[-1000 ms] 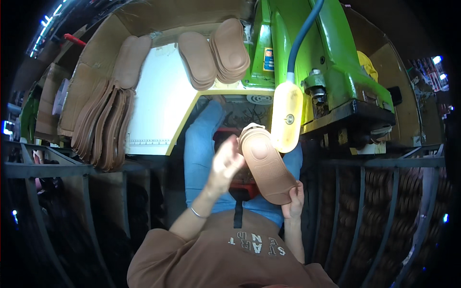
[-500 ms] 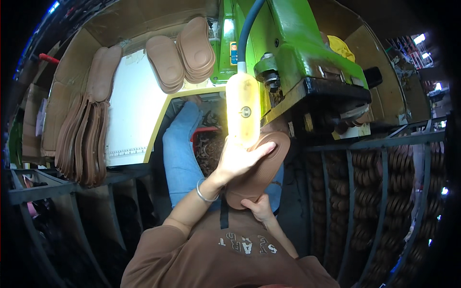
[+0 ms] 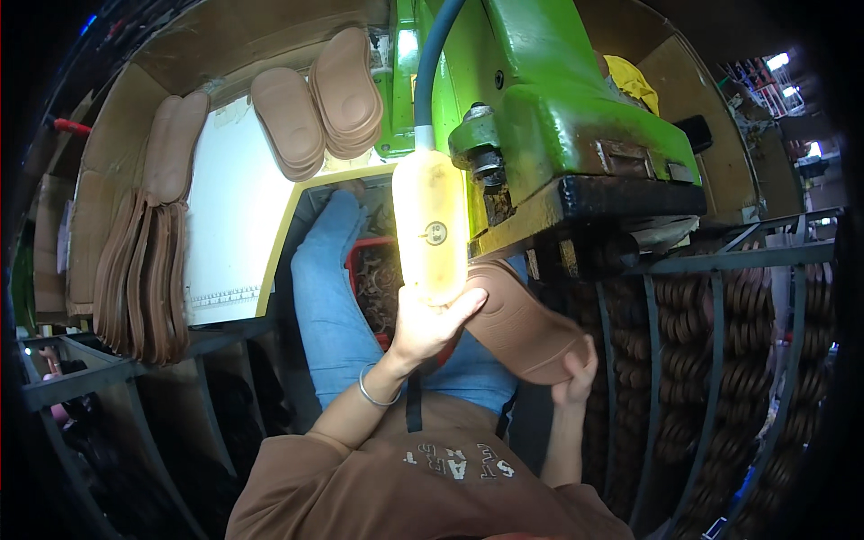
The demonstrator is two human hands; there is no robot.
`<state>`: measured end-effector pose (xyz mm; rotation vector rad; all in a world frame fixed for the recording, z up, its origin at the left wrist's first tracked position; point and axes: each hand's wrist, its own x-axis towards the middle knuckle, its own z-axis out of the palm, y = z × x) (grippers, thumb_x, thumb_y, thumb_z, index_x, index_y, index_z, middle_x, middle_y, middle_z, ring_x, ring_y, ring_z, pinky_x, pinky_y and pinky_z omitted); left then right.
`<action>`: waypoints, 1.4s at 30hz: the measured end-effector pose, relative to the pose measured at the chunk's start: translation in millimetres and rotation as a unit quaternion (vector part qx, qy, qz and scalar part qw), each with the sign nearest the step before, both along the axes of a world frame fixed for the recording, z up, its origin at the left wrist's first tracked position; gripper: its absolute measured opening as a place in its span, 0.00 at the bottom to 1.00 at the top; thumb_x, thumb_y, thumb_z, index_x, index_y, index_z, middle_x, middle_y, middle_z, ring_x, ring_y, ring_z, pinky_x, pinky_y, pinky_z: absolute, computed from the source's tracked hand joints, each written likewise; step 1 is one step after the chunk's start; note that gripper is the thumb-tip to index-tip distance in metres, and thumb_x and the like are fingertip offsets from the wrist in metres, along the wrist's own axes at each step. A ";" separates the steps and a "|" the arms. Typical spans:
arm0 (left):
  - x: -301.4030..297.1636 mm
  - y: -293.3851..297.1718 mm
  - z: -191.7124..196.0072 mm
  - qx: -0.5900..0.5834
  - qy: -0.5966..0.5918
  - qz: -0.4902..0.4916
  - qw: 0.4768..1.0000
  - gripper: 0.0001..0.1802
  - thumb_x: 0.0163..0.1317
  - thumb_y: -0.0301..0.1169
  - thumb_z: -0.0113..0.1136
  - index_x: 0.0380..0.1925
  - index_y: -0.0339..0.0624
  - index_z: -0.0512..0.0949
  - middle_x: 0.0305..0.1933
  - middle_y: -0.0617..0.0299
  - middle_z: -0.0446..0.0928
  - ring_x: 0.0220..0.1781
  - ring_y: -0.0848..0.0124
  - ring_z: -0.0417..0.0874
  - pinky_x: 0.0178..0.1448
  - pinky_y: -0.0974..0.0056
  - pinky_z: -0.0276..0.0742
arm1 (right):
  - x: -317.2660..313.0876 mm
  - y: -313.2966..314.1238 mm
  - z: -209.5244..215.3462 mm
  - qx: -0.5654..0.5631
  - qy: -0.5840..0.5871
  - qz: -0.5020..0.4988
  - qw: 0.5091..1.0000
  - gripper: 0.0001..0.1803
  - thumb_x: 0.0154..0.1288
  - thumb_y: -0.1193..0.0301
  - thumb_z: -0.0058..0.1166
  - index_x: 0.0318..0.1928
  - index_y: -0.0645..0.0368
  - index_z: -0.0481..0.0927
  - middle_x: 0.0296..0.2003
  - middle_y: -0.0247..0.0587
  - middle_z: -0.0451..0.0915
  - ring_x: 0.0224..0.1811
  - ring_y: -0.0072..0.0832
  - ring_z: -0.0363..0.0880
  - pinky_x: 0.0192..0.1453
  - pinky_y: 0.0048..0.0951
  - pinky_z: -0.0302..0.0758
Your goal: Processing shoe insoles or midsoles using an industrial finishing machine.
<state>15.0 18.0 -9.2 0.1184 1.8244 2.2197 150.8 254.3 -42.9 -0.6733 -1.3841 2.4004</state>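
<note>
A brown shoe sole [image 3: 529, 326] with an embossed surface slants between my two hands, above my lap. My left hand [image 3: 425, 331], with a bangle on its wrist, is closed on the sole's upper left end, its thumb lying on the top face. My right hand [image 3: 576, 376] grips the lower right end, thumb on top and fingers mostly hidden behind. A glowing yellow work lamp [image 3: 430, 261] hangs from a blue hose just over the left hand and covers part of its fingers. The green machine [image 3: 576, 126] stands just beyond the sole.
On the white table [image 3: 229, 216] lie soles in piles [image 3: 346, 99], with a tight row of soles [image 3: 144, 279] at its left edge. A red basket [image 3: 354, 261] of trimmings sits between my legs. Metal racks [image 3: 711, 360] packed with soles stand at the right.
My right hand has swung right and up, turning the sole so that its lower end points right. My left hand has moved slightly down and left, still on the other end.
</note>
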 end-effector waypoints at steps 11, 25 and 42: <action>-12.7 -16.0 11.7 0.025 0.026 0.005 0.999 0.09 0.53 0.25 0.65 0.33 0.31 0.80 0.27 0.64 0.79 0.29 0.80 0.75 0.34 0.72 0.73 | -129.2 32.4 43.6 0.025 0.080 -0.006 0.996 0.16 0.61 0.79 0.48 0.50 0.64 0.67 0.44 0.43 0.74 0.45 0.31 0.76 0.52 0.30 0.73; -14.9 -122.3 10.2 0.031 -0.014 0.074 0.997 0.17 0.48 0.22 0.63 0.40 0.26 0.76 0.37 0.55 0.80 0.38 0.73 0.80 0.46 0.71 0.74 | -121.0 -64.2 18.2 -0.028 0.070 0.010 0.997 0.17 0.60 0.79 0.49 0.51 0.66 0.72 0.45 0.41 0.77 0.45 0.29 0.77 0.51 0.29 0.74; 1.8 -35.1 25.2 -0.102 0.085 -0.066 0.989 0.23 0.54 0.33 0.63 0.49 0.36 0.74 0.41 0.46 0.79 0.42 0.60 0.83 0.46 0.62 0.75 | -138.3 -104.3 45.2 0.144 0.131 0.211 0.958 0.22 0.54 0.81 0.58 0.51 0.71 0.70 0.45 0.45 0.78 0.45 0.26 0.77 0.51 0.24 0.73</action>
